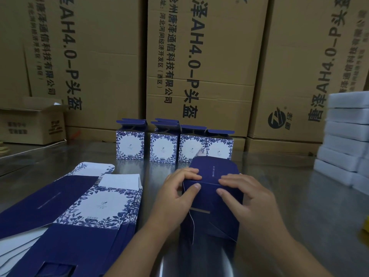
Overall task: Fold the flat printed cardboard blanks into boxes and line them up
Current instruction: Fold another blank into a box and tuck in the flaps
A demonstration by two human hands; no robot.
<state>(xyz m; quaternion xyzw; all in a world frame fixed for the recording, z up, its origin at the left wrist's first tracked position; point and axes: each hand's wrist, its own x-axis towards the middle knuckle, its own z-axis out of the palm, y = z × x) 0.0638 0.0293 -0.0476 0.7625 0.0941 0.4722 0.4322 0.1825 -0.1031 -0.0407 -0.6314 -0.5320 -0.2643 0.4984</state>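
A half-formed navy box (211,204) stands on the steel table in front of me, its dark flap folded toward the far side. My left hand (175,194) grips its upper left corner, thumb on the near face and fingers over the top edge. My right hand (243,198) holds the upper right corner the same way. A stack of flat blue-and-white printed blanks (79,212) lies to the left. Several folded boxes (173,144) with floral fronts and open top flaps stand in a row behind.
Large brown shipping cartons (199,66) wall off the back of the table. A small open carton (32,124) sits at far left. A stack of white flat boxes (343,140) rises at the right edge. A yellow object (366,224) peeks in at right.
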